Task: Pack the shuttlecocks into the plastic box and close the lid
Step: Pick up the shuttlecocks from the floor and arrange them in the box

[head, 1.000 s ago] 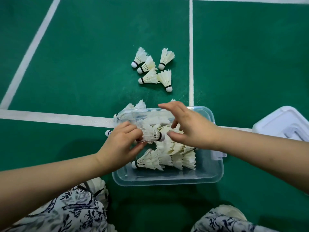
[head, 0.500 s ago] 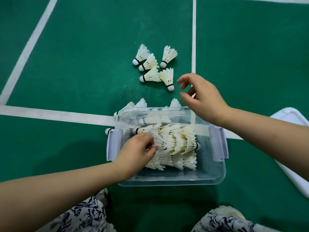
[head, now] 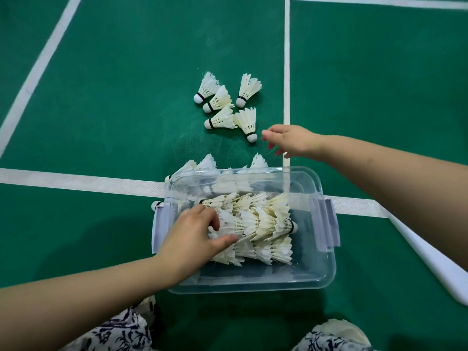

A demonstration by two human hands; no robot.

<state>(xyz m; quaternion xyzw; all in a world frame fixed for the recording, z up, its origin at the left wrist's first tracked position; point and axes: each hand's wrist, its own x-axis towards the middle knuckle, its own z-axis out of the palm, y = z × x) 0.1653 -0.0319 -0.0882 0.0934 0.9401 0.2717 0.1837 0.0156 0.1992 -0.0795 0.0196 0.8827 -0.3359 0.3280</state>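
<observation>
A clear plastic box (head: 326, 269) with pale side latches sits on the green court floor. Rows of nested white shuttlecocks (head: 263, 224) lie inside it. My left hand (head: 195, 236) is inside the box, fingers and thumb gripping the left end of a nested row. My right hand (head: 291, 140) hovers over the floor beyond the box, fingers apart and empty, just right of a loose cluster of several shuttlecocks (head: 228, 105). More shuttlecocks (head: 207, 163) lie behind the box's far wall. The white lid (head: 428, 257) lies at the right, partly hidden by my right forearm.
White court lines (head: 76, 182) cross the floor under and beside the box. My knees in patterned fabric (head: 116, 330) are at the bottom edge, close to the box's near wall.
My right hand has left the box and travelled up toward the loose shuttlecocks. My left hand has pushed a shuttlecock row down into the box and stays on it.
</observation>
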